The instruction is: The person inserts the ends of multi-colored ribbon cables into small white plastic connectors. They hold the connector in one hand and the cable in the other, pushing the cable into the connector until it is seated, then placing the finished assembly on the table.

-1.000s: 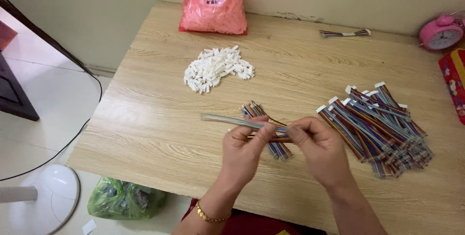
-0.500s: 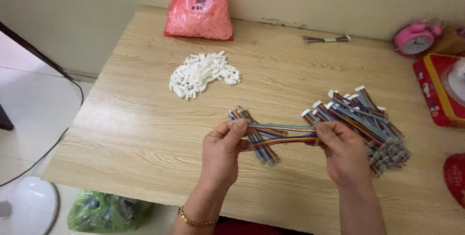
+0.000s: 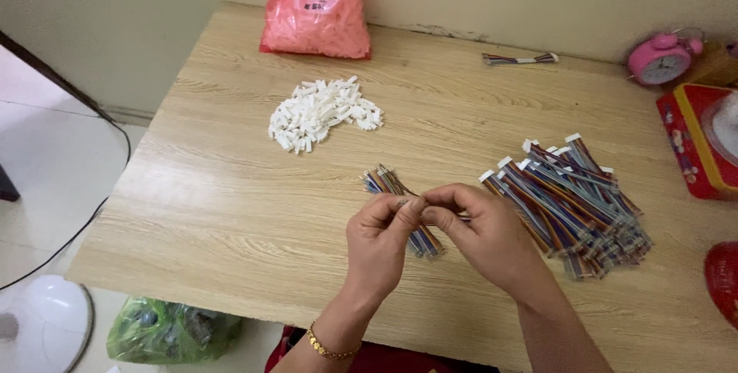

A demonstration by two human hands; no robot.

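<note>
left hand [image 3: 380, 238] – fingers pinched on a ribbon cable end [image 3: 407, 204] | right hand [image 3: 484, 231] – pinching the same cable, just above small cable bundle [image 3: 400, 200] on bench [image 3: 231, 211] | tip: keep grips close, wires flat | white connectors [image 3: 323, 111] well apart

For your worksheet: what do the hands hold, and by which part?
Both hands, left hand and right hand, pinch a cable at one end; details unclear.

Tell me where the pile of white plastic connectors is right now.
In the head view the pile of white connectors lies on the wooden table, left of centre, just in front of the pink bag.
</note>
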